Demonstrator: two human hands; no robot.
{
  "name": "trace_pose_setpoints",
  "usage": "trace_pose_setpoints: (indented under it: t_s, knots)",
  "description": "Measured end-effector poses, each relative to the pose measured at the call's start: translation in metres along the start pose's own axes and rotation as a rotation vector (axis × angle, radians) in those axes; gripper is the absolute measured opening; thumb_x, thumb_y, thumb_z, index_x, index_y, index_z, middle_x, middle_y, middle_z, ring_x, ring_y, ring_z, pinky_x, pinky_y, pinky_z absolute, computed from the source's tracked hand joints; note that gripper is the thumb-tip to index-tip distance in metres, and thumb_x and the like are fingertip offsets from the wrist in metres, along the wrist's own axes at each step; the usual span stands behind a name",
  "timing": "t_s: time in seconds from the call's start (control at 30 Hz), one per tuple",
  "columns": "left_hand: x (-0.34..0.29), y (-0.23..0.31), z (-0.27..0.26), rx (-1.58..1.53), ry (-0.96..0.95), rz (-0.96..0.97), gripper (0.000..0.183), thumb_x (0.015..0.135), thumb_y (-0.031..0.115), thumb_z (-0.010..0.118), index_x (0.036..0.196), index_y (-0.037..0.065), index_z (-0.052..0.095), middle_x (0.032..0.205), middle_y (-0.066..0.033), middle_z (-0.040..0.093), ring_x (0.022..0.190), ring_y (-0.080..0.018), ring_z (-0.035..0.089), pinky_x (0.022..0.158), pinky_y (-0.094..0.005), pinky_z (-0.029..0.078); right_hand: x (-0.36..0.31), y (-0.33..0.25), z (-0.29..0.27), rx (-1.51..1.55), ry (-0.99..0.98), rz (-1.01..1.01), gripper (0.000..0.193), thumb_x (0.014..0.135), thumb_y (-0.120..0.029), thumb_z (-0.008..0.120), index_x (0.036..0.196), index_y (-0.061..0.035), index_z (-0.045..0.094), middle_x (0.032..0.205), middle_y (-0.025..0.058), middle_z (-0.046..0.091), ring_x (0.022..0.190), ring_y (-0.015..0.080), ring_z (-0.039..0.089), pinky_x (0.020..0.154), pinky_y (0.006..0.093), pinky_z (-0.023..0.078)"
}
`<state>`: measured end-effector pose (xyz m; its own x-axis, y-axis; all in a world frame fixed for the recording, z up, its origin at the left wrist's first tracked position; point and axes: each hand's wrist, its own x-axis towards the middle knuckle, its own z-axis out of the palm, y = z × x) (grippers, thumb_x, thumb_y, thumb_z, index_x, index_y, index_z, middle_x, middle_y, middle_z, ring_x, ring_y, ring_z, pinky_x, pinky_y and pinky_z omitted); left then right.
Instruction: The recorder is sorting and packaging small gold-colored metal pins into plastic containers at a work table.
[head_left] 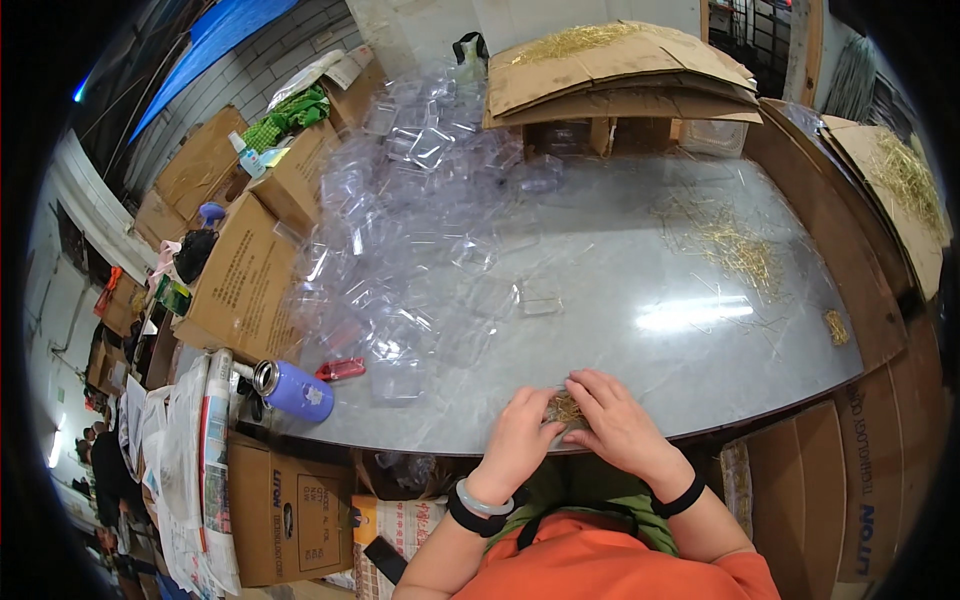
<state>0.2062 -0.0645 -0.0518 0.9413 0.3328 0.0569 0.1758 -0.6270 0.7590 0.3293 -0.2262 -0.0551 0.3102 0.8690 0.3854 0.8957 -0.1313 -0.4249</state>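
Observation:
At the near edge of the grey table (pixel 580 340), my left hand (pixel 522 430) and my right hand (pixel 612 415) are close together. Between them is a small bunch of thin gold-coloured wire pieces (pixel 567 408); fingers and thumbs of both hands close around it from either side. Part of the bunch is covered by the fingers. More of the same gold pieces lie in a loose, scattered pile (pixel 740 255) on the right half of the table. A small tight bundle (pixel 836 327) of them rests by the right edge.
Clear plastic boxes (pixel 400 230) heap over the table's left side. A purple bottle (pixel 300 395) lies near a red tool (pixel 340 369) at the front left. Cardboard sheets (pixel 620 85) carrying gold pieces stand at the back, and a cardboard wall (pixel 830 230) borders the right.

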Motion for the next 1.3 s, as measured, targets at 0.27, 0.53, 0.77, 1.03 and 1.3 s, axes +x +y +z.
trace_pose_setpoints:
  t_s: [0.27, 0.53, 0.77, 1.03, 1.3]
  knots:
    - [-0.008, 0.006, -0.001, 0.104, 0.099, 0.195, 0.070, 0.082, 0.008, 0.078, 0.145, 0.001, 0.047, 0.140, -0.0213, 0.048, 0.128, -0.0384, 0.049, 0.110, -0.0479, 0.041, -0.006, 0.010, 0.009, 0.200, 0.047, 0.101, 0.073, 0.083, -0.022, 0.082, 0.143, 0.0020, 0.046, 0.146, 0.0221, 0.046, 0.136, 0.0413, 0.045, 0.113, 0.0476, 0.042]
    - [0.009, -0.011, 0.020, 0.314, -0.055, 0.348, 0.077, 0.089, 0.016, 0.074, 0.151, -0.007, 0.034, 0.154, -0.0252, 0.036, 0.148, -0.0456, 0.030, 0.122, -0.0548, 0.026, -0.017, 0.010, -0.007, 0.321, 0.071, 0.242, 0.102, 0.076, -0.027, 0.090, 0.154, 0.0002, 0.030, 0.159, 0.0259, 0.027, 0.144, 0.0445, 0.036, 0.118, 0.0476, 0.038]
    - [0.014, -0.006, 0.021, 0.237, -0.069, 0.371, 0.062, 0.089, 0.009, 0.073, 0.142, -0.006, 0.044, 0.143, -0.0256, 0.043, 0.140, -0.0444, 0.039, 0.120, -0.0542, 0.031, -0.012, 0.012, -0.004, 0.404, 0.046, 0.193, 0.108, 0.072, -0.030, 0.092, 0.155, 0.0009, 0.029, 0.158, 0.0256, 0.030, 0.144, 0.0438, 0.036, 0.119, 0.0487, 0.036]
    - [0.008, -0.013, 0.025, 0.184, -0.016, 0.379, 0.076, 0.090, 0.006, 0.071, 0.153, -0.005, 0.030, 0.148, -0.0298, 0.041, 0.136, -0.0513, 0.041, 0.116, -0.0549, 0.037, -0.014, 0.016, -0.005, 0.188, -0.053, 0.091, 0.092, 0.070, -0.024, 0.090, 0.146, 0.0003, 0.044, 0.147, 0.0192, 0.049, 0.139, 0.0415, 0.043, 0.116, 0.0502, 0.037]
    - [0.006, -0.015, 0.021, 0.120, -0.092, 0.283, 0.082, 0.091, 0.000, 0.064, 0.158, -0.007, 0.016, 0.151, -0.0325, 0.037, 0.137, -0.0524, 0.040, 0.119, -0.0514, 0.035, -0.011, -0.012, 0.011, -0.018, 0.020, 0.015, 0.062, 0.086, -0.017, 0.075, 0.140, 0.0035, 0.052, 0.144, 0.0218, 0.051, 0.134, 0.0407, 0.049, 0.115, 0.0490, 0.041]
